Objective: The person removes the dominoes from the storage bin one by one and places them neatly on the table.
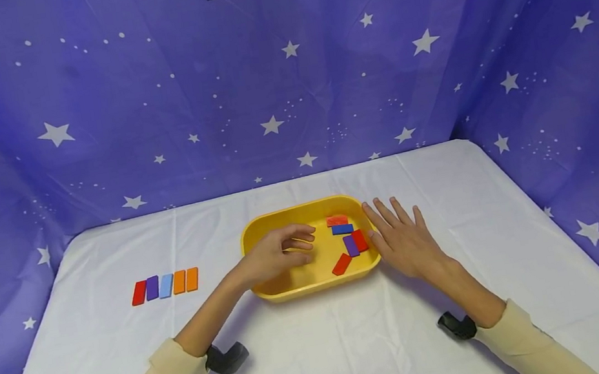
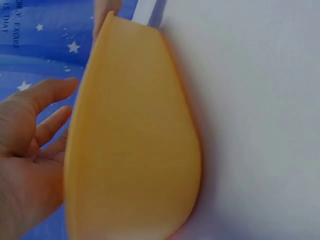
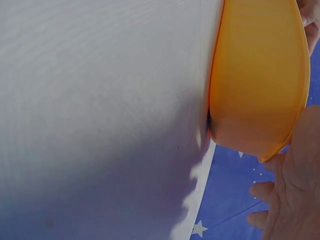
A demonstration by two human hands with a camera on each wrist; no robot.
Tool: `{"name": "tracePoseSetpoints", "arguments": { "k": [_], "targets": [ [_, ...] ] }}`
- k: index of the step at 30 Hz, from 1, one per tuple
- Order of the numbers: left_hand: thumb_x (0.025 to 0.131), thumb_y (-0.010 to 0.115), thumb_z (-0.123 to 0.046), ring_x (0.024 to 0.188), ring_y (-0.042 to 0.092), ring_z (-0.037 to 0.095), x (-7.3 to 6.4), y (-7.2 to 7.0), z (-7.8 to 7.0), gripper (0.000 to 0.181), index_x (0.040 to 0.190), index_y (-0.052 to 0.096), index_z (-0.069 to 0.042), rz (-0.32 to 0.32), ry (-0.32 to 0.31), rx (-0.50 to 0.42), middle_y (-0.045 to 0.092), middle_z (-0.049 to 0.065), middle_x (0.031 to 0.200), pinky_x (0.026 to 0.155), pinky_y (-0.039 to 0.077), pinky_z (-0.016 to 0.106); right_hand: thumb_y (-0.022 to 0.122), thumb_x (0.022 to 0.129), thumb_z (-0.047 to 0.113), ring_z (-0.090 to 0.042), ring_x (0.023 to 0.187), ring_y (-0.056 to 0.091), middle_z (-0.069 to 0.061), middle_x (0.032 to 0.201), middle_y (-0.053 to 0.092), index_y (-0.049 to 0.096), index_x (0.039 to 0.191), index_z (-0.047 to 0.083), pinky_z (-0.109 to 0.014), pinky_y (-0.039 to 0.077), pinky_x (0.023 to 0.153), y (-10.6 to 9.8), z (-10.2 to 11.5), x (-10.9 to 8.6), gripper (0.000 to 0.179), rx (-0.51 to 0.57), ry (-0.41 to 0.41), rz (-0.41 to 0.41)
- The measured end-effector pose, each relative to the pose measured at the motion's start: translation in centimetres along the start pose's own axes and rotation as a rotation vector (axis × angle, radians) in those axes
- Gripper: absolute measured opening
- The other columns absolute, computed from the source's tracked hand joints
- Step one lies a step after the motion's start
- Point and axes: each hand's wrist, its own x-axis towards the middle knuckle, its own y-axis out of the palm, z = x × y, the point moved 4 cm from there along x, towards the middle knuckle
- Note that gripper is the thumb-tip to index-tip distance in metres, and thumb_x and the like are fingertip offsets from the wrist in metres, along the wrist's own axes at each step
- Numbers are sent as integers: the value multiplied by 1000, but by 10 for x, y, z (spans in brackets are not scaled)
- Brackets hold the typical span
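My left hand (image 1: 274,255) hovers over the left half of a yellow tray (image 1: 315,287), fingers loosely bent and nothing visible between them. In the left wrist view, that hand (image 2: 30,150) shows beyond the tray's wall (image 2: 135,125). At the tray's right rim, my right hand (image 1: 407,242) has its fingers extended and its thumb side at the edge. Inside, toward the right end, lie several small flat blocks: a blue block (image 1: 343,229), a purple block (image 1: 350,245), a red block (image 1: 342,264) and other red ones.
Left of the tray, a row of flat blocks lies on the white-covered table (image 1: 326,353): a red block (image 1: 139,293), a purple block (image 1: 152,287), a light blue block (image 1: 165,286) and two orange blocks (image 1: 179,282). A purple star-patterned curtain (image 1: 237,92) surrounds the table's back and sides.
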Motion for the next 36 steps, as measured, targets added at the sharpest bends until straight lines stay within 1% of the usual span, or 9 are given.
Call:
{"name": "tracePoseSetpoints", "arguments": {
  "k": [4,7,13,16,20,24,28,32,36],
  "targets": [
    [92,67,1,120,57,39,10,11,7,49,137,51,7,35,-34,-18,55,26,132,94,51,33,37,106,39,-42,149,6,-14,164,18,18,161,17,-69,-1,111,0,0,0,62,3,-1,-8],
    [91,69,-1,120,58,36,16,18,11,53,140,49,5,66,-73,-16,55,24,131,94,51,34,37,106,39,-41,149,6,-13,164,18,19,161,17,-70,0,111,0,0,0,62,2,-2,-12],
    [90,73,-6,115,60,25,26,29,19,55,141,52,-5,102,-152,54,57,12,127,96,50,32,35,106,40,-41,149,7,-13,163,19,19,161,17,-70,2,110,0,0,0,61,-6,-6,-13],
    [90,73,-5,115,59,23,29,34,23,52,138,54,-5,116,-159,71,58,9,126,97,49,32,36,106,39,-41,149,6,-14,163,19,19,161,17,-70,1,111,0,0,0,61,0,-6,-12],
    [90,73,-3,114,58,23,31,37,26,50,136,55,-4,127,-166,78,58,8,124,98,48,32,37,106,39,-41,149,6,-14,163,19,19,161,17,-70,1,111,0,0,0,62,3,-5,-10],
    [88,73,-2,113,58,22,34,39,26,50,135,56,-4,134,-194,93,58,6,123,96,49,30,36,106,40,-42,149,7,-14,163,19,18,161,17,-70,3,111,0,-1,0,62,-6,-7,-10],
    [86,75,-1,113,57,21,37,40,27,53,136,56,-6,148,-209,137,58,5,126,92,51,28,35,106,41,-42,149,7,-14,163,19,18,161,17,-71,4,110,1,-1,0,62,-12,-10,-12],
    [84,77,-1,110,57,19,40,40,28,56,136,58,-8,166,-202,185,59,3,129,91,50,25,35,107,41,-42,149,8,-14,163,20,19,161,17,-71,4,110,1,-1,0,61,-7,-11,-16],
    [83,77,0,108,55,18,42,40,28,56,135,59,-10,182,-196,228,59,1,125,92,48,25,36,107,39,-42,149,8,-14,163,20,19,161,17,-71,4,110,1,-1,1,61,0,-10,-17]
  ]
}}
